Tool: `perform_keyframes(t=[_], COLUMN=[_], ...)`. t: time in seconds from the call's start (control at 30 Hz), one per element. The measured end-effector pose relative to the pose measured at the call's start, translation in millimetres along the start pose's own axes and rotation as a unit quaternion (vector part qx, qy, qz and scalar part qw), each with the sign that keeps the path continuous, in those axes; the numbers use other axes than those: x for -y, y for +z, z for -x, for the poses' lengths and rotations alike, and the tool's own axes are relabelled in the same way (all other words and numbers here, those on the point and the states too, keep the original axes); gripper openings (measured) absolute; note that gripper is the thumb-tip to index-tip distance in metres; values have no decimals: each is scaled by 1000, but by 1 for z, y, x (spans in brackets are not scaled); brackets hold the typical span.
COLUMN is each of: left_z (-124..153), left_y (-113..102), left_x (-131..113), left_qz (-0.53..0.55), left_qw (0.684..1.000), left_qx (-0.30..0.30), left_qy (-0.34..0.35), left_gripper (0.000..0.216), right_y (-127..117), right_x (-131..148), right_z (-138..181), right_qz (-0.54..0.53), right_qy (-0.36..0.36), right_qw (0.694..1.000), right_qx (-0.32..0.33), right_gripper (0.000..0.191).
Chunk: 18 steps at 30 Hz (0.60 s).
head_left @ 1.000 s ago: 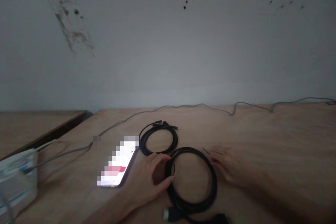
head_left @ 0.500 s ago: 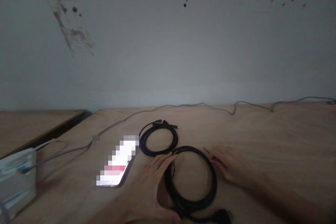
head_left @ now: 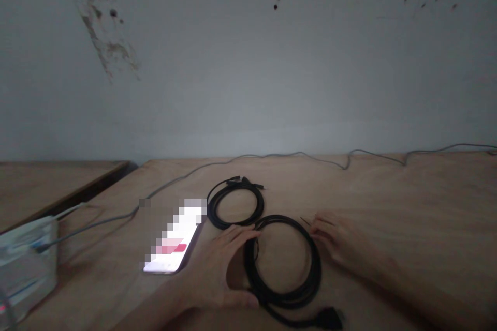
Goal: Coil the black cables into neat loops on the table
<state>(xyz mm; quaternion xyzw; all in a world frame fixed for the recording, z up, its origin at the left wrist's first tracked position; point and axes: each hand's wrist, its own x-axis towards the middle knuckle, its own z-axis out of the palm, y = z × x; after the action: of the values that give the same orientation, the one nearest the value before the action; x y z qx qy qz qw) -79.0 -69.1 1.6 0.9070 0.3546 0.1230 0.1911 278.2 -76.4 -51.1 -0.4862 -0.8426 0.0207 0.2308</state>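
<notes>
A black cable (head_left: 287, 302), wound into a coil with a bulky plug at its near end, lies on the wooden table. My left hand (head_left: 212, 264) is at the coil's left side, thumb and fingers apart; its fingertips meet the coil's upper left edge. At the right edge, the fingers of my right hand (head_left: 332, 238) are pinched together on a thin black tie (head_left: 305, 221), whose tip sticks out to the left. Part of the tie is hidden by the fingers. A small dark loop (head_left: 257, 249) shows at the coil's left inner edge.
Behind the coil lies a second coiled black cable (head_left: 213, 213). A phone (head_left: 182, 235) with a lit screen rests to the left. A white box-like object (head_left: 48, 269) stands at the far left. A thin grey cord (head_left: 217, 164) runs along the table (head_left: 407, 207) near the wall.
My right hand's fingers have closed around the tie, with less of it showing. My left thumb has shifted slightly up and left. Both coils stay in place.
</notes>
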Motion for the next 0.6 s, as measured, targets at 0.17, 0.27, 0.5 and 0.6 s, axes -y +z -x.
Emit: perform_keyframes(t=[0.17,0.27,0.5,0.6], left_z=[0,0,0,-1], left_y=[0,2,8,7], left_x=[0,2,5,4], left_qz=[4,3,11,16], left_qw=[1000,1000,1000,1000], left_qx=[2,3,-24,-20], left_qy=[-6,-2,2,9], left_gripper=[103,106,104,104], right_y=[-8,-12,-16,-13], right_x=[-4,-3,8,9], right_z=[-4,-5,-2,-1], right_qz=[-34,-31,37,77], right_qy=[5,9,2,-38], right_qw=[999,999,999,995], right_qx=[31,36,39,44], right_gripper=[26,24,31,38])
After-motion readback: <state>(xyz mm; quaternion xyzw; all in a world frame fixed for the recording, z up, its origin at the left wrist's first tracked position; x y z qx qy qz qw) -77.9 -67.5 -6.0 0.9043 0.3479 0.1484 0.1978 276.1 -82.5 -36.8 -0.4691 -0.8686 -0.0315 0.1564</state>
